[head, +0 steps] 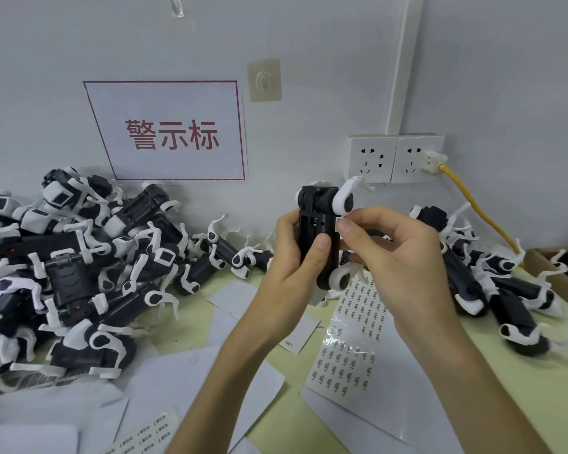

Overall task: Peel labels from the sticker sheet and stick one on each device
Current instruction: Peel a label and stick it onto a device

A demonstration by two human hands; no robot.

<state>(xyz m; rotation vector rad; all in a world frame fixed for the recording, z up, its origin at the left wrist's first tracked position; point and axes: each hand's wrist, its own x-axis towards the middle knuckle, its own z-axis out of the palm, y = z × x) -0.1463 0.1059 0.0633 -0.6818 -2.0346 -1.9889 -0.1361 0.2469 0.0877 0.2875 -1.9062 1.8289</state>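
The left hand [292,257] and right hand [400,257] are bare, and so are both forearms [230,371] as far as they show. The fingers [368,221] are slender, with short, trimmed nails [323,244] on the thumbs.

The device [318,237] was black with white limbs, the label [339,221] on its right side white, the sticker sheet [351,348] below it white with rows of small black print, the sign [168,132] up-left of it white with red border and characters, and the cable [479,208] to its right yellow.
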